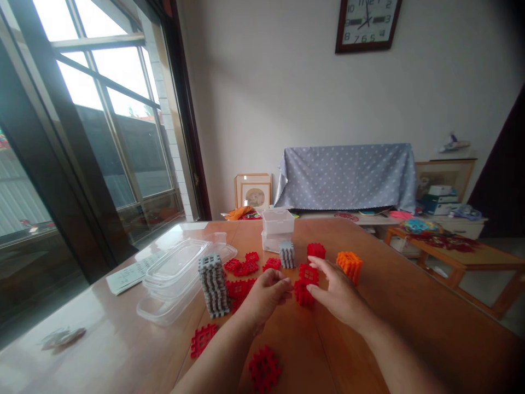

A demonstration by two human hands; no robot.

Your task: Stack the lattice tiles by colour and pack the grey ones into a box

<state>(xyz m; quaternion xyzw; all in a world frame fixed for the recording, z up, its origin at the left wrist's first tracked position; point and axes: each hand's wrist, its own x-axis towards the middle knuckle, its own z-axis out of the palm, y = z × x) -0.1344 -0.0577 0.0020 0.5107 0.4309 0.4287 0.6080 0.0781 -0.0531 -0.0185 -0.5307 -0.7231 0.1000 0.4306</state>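
Observation:
Near the middle of the table, my right hand [337, 289] has its thumb and fingers at opposite edges of a red interlocking tile [308, 273] with window-like holes. That tile is just above a small stack of red tiles [303, 295]. My left hand [268, 294] is to the left of the stack, its fingers curled together and nothing visible in them. Loose red tiles [246, 268] lie beyond it, and partly behind it are more red tiles [238, 288]. A tall grey tile stack [213, 287] stands to its left. Close to me lie a red tile [204, 339] and another red tile [265, 369].
Clear plastic containers and lids [176, 273] lie at the left, by a paper booklet [133, 273]. White boxes [278, 223] stand at the back beside a shorter grey stack [287, 254]. A red stack [316, 250] and an orange stack [350, 266] are on the right.

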